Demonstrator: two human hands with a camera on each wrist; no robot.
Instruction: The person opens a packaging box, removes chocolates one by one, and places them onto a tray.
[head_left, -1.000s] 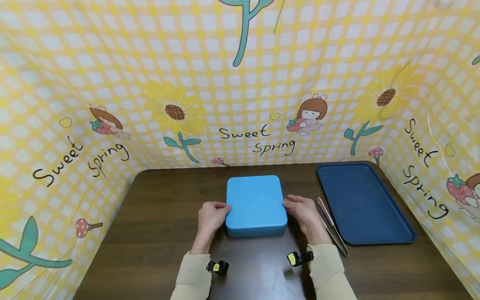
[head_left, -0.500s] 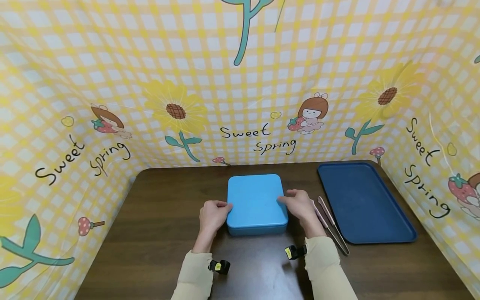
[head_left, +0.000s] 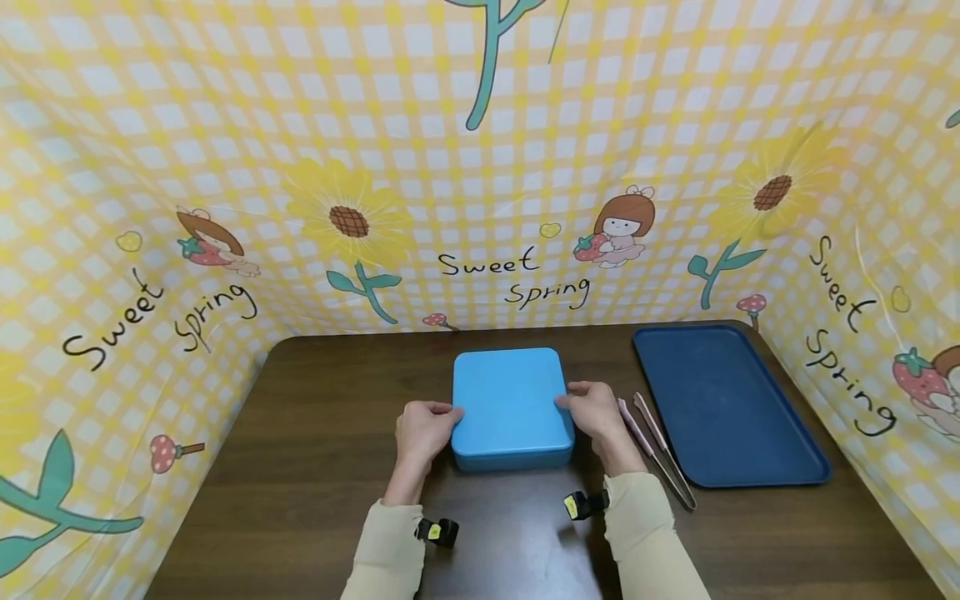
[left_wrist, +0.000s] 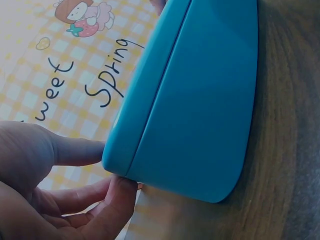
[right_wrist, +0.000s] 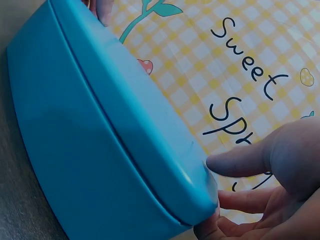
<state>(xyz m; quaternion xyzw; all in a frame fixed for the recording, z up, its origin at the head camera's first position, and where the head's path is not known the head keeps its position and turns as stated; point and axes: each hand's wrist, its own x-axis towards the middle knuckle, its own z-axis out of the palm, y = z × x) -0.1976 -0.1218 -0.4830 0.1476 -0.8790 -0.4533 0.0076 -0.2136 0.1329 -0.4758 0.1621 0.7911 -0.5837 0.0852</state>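
At centre frame on the table (head_left: 315,467), the right hand (head_left: 592,412) has shifted inward, so both it and the left hand (head_left: 423,429) now pinch the blue box's (head_left: 510,404) lid edges, seemingly ready to lift.

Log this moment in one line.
hands: left, right grip box lid edges | box: closed, on table | tongs, tray: right, untouched

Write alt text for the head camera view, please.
Two hands, the left hand and the right hand, grip opposite sides of a closed light blue box on a dark wooden table. Tongs and a navy tray lie to the right.
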